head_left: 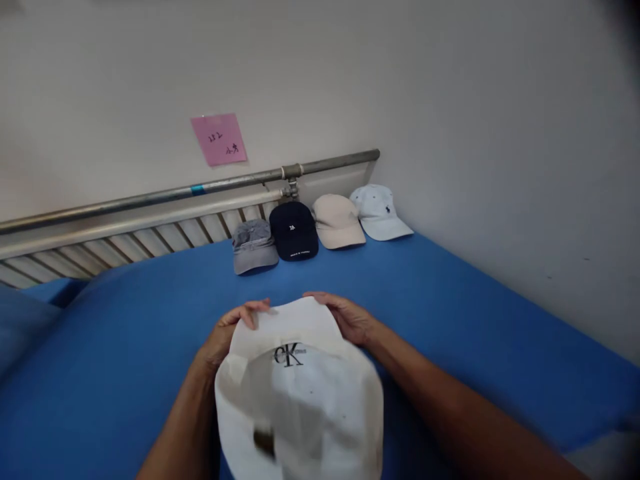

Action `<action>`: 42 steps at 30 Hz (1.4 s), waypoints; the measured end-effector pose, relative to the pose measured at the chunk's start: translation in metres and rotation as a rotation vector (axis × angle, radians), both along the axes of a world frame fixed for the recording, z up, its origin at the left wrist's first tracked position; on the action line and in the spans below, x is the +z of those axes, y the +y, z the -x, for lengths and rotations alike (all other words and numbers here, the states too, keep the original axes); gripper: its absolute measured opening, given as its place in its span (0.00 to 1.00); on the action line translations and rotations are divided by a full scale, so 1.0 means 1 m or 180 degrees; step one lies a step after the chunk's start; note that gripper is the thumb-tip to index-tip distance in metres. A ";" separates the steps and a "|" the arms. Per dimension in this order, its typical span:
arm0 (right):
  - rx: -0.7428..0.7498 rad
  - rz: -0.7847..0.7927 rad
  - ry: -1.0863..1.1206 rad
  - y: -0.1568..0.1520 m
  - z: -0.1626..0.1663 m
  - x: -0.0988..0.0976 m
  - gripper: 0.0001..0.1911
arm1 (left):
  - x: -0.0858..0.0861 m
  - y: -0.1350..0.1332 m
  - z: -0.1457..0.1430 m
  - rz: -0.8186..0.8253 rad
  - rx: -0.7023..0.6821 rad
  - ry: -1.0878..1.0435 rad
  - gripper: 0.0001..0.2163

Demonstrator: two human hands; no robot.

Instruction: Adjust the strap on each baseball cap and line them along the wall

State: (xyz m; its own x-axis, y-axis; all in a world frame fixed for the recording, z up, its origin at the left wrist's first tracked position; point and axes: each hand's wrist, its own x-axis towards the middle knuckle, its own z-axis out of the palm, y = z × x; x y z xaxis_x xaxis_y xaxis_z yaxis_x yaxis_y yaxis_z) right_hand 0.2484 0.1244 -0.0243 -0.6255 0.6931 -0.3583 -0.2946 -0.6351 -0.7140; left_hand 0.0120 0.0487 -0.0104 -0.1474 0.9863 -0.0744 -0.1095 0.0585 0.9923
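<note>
Both hands, left hand (pixel 227 333) and right hand (pixel 350 319), are closed on the brim of the white cap (pixel 300 393), held above the blue bed (pixel 125 333); keep grip even (brim level) beside the cap row (pixel 320 227).

Plain off-white plaster walls (pixel 500 100) meeting in a corner. Pink square sticky note (pixel 219 139) with dark scribbles stuck on back wall. Grey metal pipe rail (pixel 150 197) above slatted headboard (pixel 125 243). Bright blue bed sheet (pixel 450 300) below, soft even daylight.
</note>
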 end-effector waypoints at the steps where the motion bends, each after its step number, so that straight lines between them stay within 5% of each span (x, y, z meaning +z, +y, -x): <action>1: 0.0012 -0.0081 -0.0096 -0.002 0.000 0.000 0.18 | 0.001 -0.001 -0.002 0.0042 -0.0054 -0.0098 0.12; 5: -0.0075 -0.0826 -0.0614 -0.008 0.007 -0.003 0.26 | -0.002 0.000 -0.001 0.0122 0.0105 -0.0507 0.09; 10: -0.0189 -0.1404 -0.1080 -0.012 0.012 -0.004 0.25 | 0.000 0.001 0.014 0.0449 -0.0246 -0.0733 0.24; 13: -0.0372 -0.1658 -0.1364 -0.017 0.012 0.002 0.24 | 0.017 -0.001 0.017 0.0709 -0.0355 -0.0462 0.29; 16: -0.0451 -0.1945 -0.1458 -0.025 0.014 0.012 0.24 | 0.042 -0.003 0.008 0.0981 -0.0014 0.0262 0.31; 18: -0.0506 -0.2161 -0.1472 -0.030 0.014 0.018 0.23 | 0.053 -0.004 -0.003 0.1239 -0.0239 0.0726 0.34; 23: -0.0426 -0.2614 -0.1681 -0.038 0.009 0.026 0.21 | 0.057 -0.012 -0.023 0.1282 -0.0315 0.1163 0.20; 29: -0.0423 -0.4481 -0.2601 -0.047 0.003 0.043 0.27 | 0.065 -0.028 -0.036 0.0914 -0.0278 0.1979 0.15; 34: -0.0011 -0.4183 -0.2826 -0.049 -0.001 0.053 0.23 | 0.072 -0.036 -0.049 0.0738 -0.0232 0.2548 0.11; 42: -0.0134 -0.4259 -0.2785 -0.053 -0.001 0.054 0.18 | 0.074 -0.040 -0.055 0.0679 0.0057 0.2667 0.10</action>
State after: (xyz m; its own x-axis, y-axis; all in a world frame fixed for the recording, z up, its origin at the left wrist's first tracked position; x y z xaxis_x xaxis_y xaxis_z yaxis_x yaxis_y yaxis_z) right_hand 0.2493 0.0719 0.0297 -0.5364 0.7990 0.2719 0.4853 0.5556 -0.6752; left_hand 0.0665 0.0084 0.0635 -0.2519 0.9606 -0.1175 0.6505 0.2580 0.7143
